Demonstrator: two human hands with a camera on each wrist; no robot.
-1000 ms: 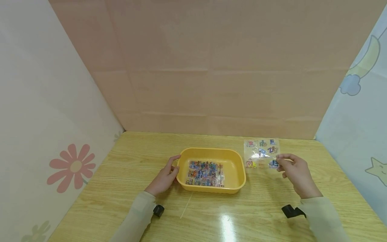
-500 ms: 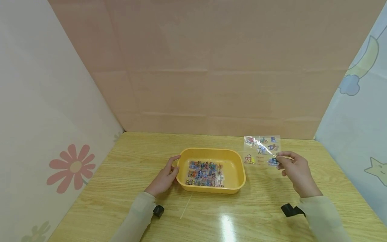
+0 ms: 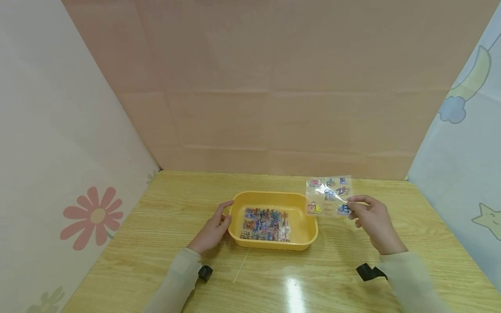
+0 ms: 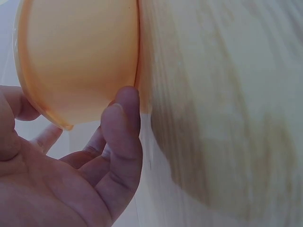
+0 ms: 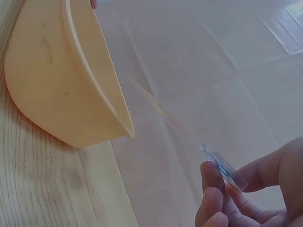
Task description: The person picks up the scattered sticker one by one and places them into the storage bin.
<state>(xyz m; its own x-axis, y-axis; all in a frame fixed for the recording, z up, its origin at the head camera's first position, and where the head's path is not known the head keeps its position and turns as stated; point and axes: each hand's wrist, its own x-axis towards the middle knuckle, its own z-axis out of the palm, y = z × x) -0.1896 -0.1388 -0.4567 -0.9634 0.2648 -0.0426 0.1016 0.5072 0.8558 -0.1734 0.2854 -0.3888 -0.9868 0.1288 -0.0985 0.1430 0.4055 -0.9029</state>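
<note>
A yellow plastic basin [image 3: 303, 217] stands on the table with a clear sheet of colourful printed stickers [image 3: 266, 224] lying in its left part. My left hand [image 3: 211, 232] holds the basin's left end. In the left wrist view one finger lies at the rim and other curved fingertips [image 4: 127, 101] meet the wall near its bottom edge. Between thumb and fingers, my right hand [image 3: 373, 224] pinches the near right corner of a second clear sticker sheet [image 3: 328, 195]. That sheet is raised beside the basin, its left edge overlapping the right rim in the head view, and shows almost edge-on in the right wrist view.
A thin pale strip [image 3: 240, 267] lies on the wooden table [image 3: 180, 187] in front of the basin. Behind the table rises a pinkish panel [image 3: 270, 108], with patterned white panels to the left and right. A bright light reflection falls on the table's front.
My right hand has lifted the sticker sheet slightly, then carried it left towards the basin, over its right rim in the head view. My left hand and the basin have stayed in place.
</note>
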